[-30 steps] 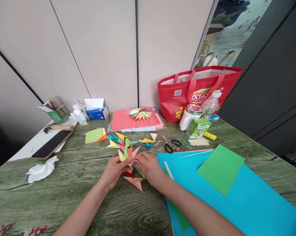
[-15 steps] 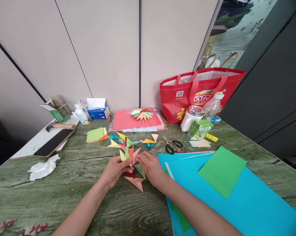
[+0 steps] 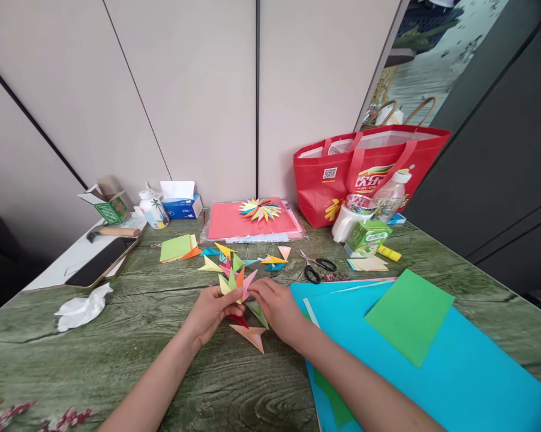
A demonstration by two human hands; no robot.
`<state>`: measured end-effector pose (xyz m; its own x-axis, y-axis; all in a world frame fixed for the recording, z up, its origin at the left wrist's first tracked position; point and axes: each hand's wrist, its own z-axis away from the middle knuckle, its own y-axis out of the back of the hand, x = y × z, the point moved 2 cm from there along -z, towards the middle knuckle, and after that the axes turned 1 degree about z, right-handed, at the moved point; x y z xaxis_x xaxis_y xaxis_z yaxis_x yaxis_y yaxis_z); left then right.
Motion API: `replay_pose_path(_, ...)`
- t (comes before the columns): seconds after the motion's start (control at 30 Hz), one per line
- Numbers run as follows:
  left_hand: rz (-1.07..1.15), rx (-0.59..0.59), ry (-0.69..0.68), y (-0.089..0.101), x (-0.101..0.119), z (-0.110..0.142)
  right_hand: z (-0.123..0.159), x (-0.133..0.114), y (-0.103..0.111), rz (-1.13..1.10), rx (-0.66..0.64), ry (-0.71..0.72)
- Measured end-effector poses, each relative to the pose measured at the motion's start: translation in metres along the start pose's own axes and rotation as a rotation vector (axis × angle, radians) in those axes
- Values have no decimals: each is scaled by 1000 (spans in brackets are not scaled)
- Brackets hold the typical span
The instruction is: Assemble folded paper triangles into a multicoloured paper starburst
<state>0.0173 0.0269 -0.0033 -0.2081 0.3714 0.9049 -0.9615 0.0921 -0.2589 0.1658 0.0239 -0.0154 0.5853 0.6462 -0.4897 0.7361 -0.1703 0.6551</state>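
My left hand [image 3: 214,312] pinches a cluster of joined folded paper pieces [image 3: 231,284] in yellow, green, orange and pink, thumb on top. From the right, the closed fingers of my right hand [image 3: 274,306] grip the pink folded piece [image 3: 249,282] at the cluster's edge; the fingertips are partly hidden. Below the hands lie a peach folded piece [image 3: 252,337], a dark red one [image 3: 240,321] and a pale green one [image 3: 257,313]. Just beyond are more loose pieces, among them a pale yellow one [image 3: 210,264] and a blue and yellow pair [image 3: 274,263].
Black-handled scissors [image 3: 314,267] lie right of the pieces. Blue sheets [image 3: 342,318] with a green square [image 3: 409,315] cover the right side. Behind stand a red bag [image 3: 318,186], a white mug [image 3: 346,221] and a finished paper ring [image 3: 260,209] on red paper. A crumpled tissue [image 3: 84,309] lies left.
The whole view has shifted slightly, so things sit a little further right. Both hands keep their hold on the paper cluster, with hardly any movement.
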Motion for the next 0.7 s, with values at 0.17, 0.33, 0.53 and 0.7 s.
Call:
replay_pose_path(0.17,-6,-16,20,0,0,0,0,1,8,19,-51,141)
replay_pose_path(0.33,-25,-51,48,0,-1,0,-1,-1,15,69,-194,251)
replay_pose_path(0.53,-40,-73,62,-1,-2,2,-4,-2,18,103,-231,227)
replay_pose_path(0.7,-32,-62,47,-1,-1,2,-6,-2,19,41,-218,252)
